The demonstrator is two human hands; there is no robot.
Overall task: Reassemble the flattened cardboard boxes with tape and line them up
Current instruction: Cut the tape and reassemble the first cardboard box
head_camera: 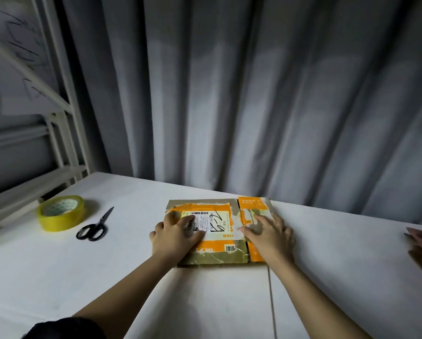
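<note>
Flattened orange-and-brown cardboard box (pixel 219 231) lying flat mid-table (pixel 131 265), left hand (pixel 174 234) pressing open-fingered on its shipping label (pixel 208 222), right hand (pixel 270 234) spread flat on its right panel, yellow tape roll (pixel 61 212) and black scissors (pixel 95 226) well left, grey curtain (pixel 254 94) behind

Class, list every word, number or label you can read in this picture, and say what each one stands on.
"MAKE" (cut off): orange print on the flattened box.
Handwritten black mark, unclear: white shipping label.
Label's small print, sideways number and barcodes: too blurred.
Orange flap print: too small.
Black scrawl on hanging paper: unreadable.
Tape roll core: illegible.
</note>
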